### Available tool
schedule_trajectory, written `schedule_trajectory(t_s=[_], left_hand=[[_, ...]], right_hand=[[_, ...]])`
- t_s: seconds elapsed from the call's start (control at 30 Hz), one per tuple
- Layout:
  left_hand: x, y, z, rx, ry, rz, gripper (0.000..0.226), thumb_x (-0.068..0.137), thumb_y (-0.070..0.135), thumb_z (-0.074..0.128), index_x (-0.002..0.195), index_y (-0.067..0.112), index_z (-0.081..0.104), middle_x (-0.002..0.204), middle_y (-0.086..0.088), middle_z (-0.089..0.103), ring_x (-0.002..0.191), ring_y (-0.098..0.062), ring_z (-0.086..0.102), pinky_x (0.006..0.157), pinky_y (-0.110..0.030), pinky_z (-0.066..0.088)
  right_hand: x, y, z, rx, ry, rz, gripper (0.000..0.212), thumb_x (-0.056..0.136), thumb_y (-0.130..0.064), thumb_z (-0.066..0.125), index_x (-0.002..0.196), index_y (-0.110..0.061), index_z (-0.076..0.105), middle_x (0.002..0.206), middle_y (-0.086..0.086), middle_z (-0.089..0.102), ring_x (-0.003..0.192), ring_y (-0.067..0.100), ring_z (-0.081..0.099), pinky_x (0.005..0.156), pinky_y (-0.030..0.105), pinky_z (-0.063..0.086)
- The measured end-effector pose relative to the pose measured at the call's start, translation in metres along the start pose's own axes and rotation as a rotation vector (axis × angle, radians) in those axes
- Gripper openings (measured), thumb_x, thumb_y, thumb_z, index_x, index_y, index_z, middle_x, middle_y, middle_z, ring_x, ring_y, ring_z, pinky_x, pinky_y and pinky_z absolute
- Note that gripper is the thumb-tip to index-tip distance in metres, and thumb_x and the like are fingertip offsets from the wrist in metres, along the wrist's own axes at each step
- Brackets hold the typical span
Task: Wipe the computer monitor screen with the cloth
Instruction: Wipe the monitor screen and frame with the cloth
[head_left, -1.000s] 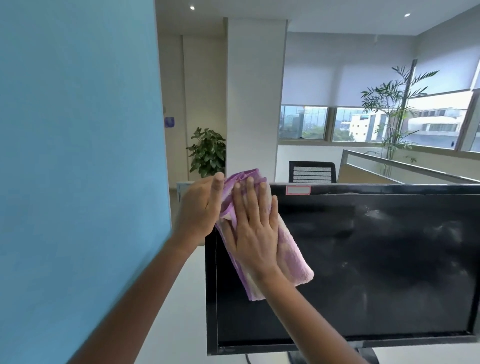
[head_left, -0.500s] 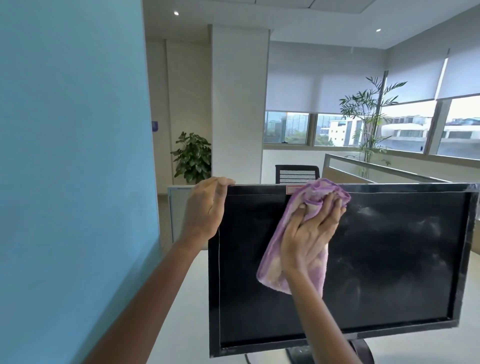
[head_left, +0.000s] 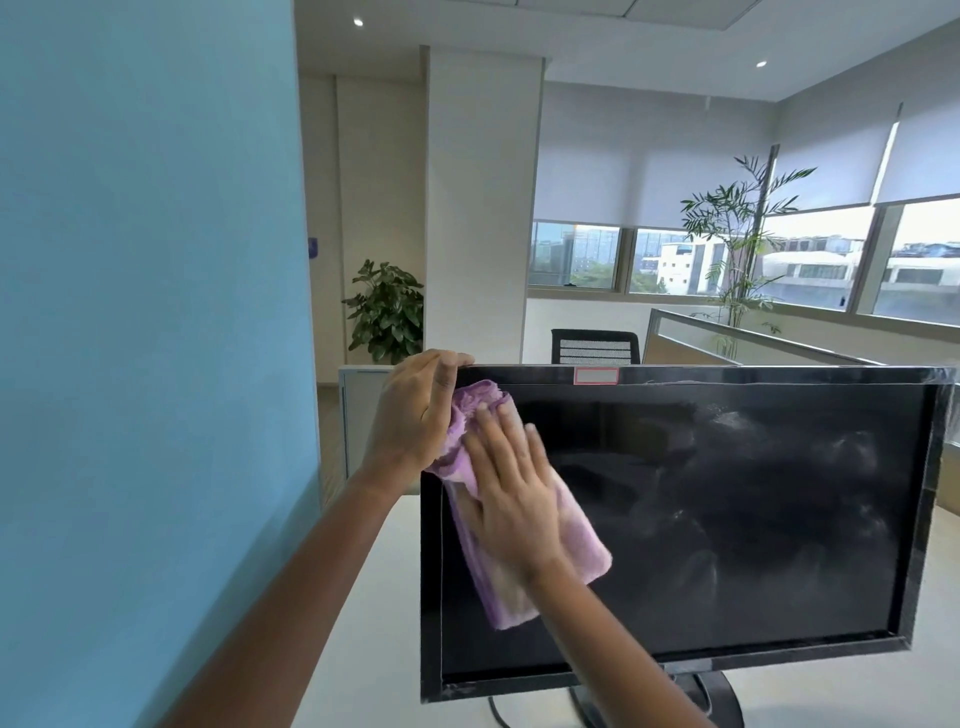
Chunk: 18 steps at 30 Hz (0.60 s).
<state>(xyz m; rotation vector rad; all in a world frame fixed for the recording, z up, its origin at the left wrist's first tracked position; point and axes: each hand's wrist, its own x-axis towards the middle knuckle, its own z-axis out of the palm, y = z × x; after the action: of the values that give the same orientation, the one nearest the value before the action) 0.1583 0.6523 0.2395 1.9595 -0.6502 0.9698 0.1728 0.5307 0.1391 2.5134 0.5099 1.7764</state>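
Back from the middle, the right hand had swept the fluffy purple cloth to the black flat-panel monitor's upper-left corner, fingers flat on it. Left hand gripped that corner. Hard pressure might rock the monitor on its stand; smears remained on its right half, white desk beneath.

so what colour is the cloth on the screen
Light purple cloth, with paler pinkish patches; seen in the head view.

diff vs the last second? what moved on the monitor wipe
Right hand swept the cloth from the screen's upper left to top centre, then back to the upper left. Left hand stayed gripping the monitor's top-left corner. Smudges on the right remain.
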Motion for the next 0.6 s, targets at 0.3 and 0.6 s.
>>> schedule_trajectory(t_s=[0.3, 0.6], left_hand=[[-0.005, -0.003, 0.005, 0.021, -0.010, 0.007, 0.107, 0.071, 0.077, -0.010, 0.113, 0.008, 0.060, 0.114, -0.008, 0.061, 0.111, -0.009, 0.044, 0.096, -0.018, 0.028], [-0.008, -0.008, 0.002, 0.105, -0.113, 0.027, 0.046, 0.097, 0.033, 0.026, 0.127, 0.006, 0.048, 0.132, -0.010, 0.050, 0.129, -0.017, 0.037, 0.110, -0.025, 0.027]], right_hand=[[0.006, 0.015, -0.006, 0.107, 0.125, 0.327, 0.052, 0.098, -0.042, 0.024, 0.140, -0.012, 0.030, 0.146, 0.010, 0.035, 0.140, 0.024, 0.019, 0.117, 0.040, 0.012], [-0.085, 0.013, 0.010, -0.072, -0.130, -0.398, 0.054, 0.089, -0.039, 0.043, 0.138, -0.017, 0.035, 0.147, 0.001, 0.033, 0.143, 0.024, 0.015, 0.115, 0.043, 0.013]])
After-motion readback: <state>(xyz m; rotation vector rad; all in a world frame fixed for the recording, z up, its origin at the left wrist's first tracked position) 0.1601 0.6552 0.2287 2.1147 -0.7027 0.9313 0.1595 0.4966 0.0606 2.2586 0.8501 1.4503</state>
